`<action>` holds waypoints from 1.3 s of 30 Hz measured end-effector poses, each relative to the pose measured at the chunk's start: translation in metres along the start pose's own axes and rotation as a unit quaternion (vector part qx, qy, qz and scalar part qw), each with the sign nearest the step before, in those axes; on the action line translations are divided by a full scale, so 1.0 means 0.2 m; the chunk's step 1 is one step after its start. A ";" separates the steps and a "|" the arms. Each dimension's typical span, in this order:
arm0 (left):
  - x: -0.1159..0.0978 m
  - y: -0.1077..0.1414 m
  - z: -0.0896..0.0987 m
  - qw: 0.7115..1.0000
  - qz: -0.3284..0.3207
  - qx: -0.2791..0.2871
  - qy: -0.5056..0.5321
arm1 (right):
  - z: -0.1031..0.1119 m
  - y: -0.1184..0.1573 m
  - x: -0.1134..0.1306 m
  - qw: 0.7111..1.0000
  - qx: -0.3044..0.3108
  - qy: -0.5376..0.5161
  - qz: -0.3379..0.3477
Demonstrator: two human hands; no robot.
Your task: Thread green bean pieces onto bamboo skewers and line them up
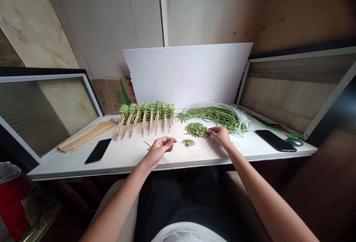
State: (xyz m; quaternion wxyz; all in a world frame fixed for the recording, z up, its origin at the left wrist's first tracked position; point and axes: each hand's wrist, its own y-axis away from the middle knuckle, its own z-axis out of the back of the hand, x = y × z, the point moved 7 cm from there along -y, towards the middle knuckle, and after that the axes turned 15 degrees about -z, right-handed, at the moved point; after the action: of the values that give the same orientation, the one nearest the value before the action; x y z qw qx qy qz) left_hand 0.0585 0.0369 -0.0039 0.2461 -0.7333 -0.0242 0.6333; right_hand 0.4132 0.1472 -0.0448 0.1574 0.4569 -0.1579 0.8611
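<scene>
Left forearm (119, 197) reaches over the surface (83, 167), left grip (160, 149) pinching a diagonally lying bamboo skewer (166, 159); right grip (221, 135), fingertips pressed together, lies nearer, just beside the chopped green beans (197, 130).

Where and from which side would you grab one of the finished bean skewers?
Take a finished bean skewer by its bare lower stick, coming from the near side of the white table. The sticks fan toward the person, with their ends apart and free. The green bean pieces sit packed at the far end against neighbouring skewers, so gripping there would likely snag or crush them.
</scene>
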 end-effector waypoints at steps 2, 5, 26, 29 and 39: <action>0.02 -0.01 0.02 1.000 0.002 0.002 -0.007 | -0.01 0.01 0.00 1.000 0.006 0.007 -0.004; 0.02 -0.02 0.04 1.000 -0.001 0.000 -0.024 | -0.01 0.02 0.00 1.000 0.008 0.012 -0.011; 0.04 -0.01 -0.02 0.993 -0.074 -0.056 -0.072 | -0.26 0.79 0.74 0.897 0.364 -0.005 0.251; 0.04 0.00 -0.04 0.989 -0.082 -0.034 -0.121 | -0.28 0.80 0.72 0.891 0.367 0.011 0.266; 0.07 0.03 0.23 0.709 0.118 0.090 -0.689 | -0.21 0.64 0.68 0.931 0.285 -0.022 0.229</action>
State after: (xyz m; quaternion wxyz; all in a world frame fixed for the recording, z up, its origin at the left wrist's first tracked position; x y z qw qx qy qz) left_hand 0.0165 0.0520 -0.0231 0.1493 -0.0644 -0.0425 0.9858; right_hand 0.2573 0.0657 0.0302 -0.1844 0.4528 -0.0100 0.8723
